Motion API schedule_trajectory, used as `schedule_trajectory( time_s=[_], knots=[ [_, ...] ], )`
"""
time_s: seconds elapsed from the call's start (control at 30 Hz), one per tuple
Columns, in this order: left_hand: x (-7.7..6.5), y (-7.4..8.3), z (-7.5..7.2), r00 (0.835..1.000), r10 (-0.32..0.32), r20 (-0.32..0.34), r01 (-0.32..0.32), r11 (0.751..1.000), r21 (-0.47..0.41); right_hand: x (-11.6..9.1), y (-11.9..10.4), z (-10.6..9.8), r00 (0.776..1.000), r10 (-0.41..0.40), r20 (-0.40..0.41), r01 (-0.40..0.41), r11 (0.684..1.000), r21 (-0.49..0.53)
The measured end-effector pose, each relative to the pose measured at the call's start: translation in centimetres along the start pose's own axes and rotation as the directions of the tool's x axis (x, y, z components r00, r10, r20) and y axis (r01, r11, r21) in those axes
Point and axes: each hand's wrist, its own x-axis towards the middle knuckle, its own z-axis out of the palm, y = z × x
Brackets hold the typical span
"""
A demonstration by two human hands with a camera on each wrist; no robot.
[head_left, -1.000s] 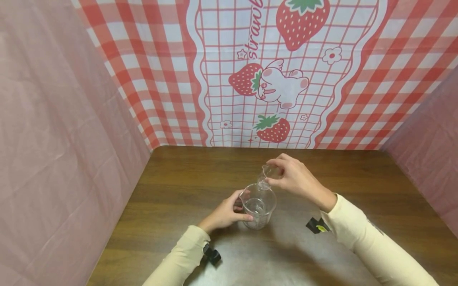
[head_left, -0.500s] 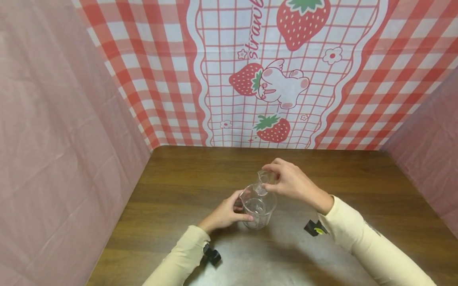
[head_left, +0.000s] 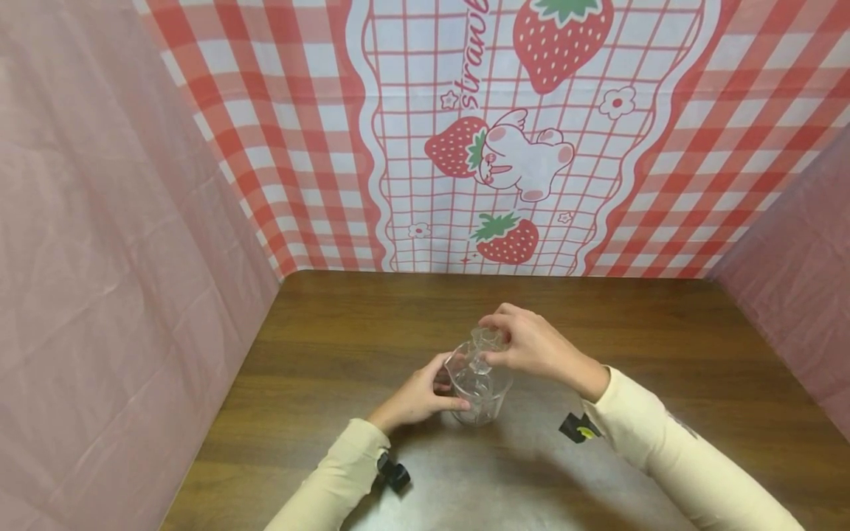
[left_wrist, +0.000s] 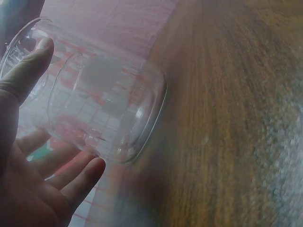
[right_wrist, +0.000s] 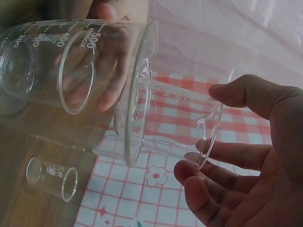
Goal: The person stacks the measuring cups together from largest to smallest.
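Right hand [head_left: 538, 343] is pinching a small beaker [right_wrist: 182, 125] near its rim, base at the big beaker's [head_left: 505, 394] mouth, toward 12 o'clock from the head cam. Left hand [head_left: 415, 394] grips that big one from 9 o'clock, another beaker [right_wrist: 49, 73] nested inside, brown table [head_left: 345, 346] underneath.

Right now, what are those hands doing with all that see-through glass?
A person's left hand holds a big clear beaker on the wooden table. Their right hand holds a smaller beaker by its upper end, its base at the big one's mouth. A third beaker sits inside the big one. The right hand has not let go yet.
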Motion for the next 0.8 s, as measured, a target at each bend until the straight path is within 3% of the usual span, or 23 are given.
schedule_trajectory(
  time_s=[0.8],
  knots=[
    [0.0, -0.1, 0.0, 1.0, -0.005, -0.001, 0.005, 1.0, -0.002, 0.0, -0.2, 2.1, 0.994, -0.053, 0.094, 0.056, 0.998, -0.03]
  ],
)
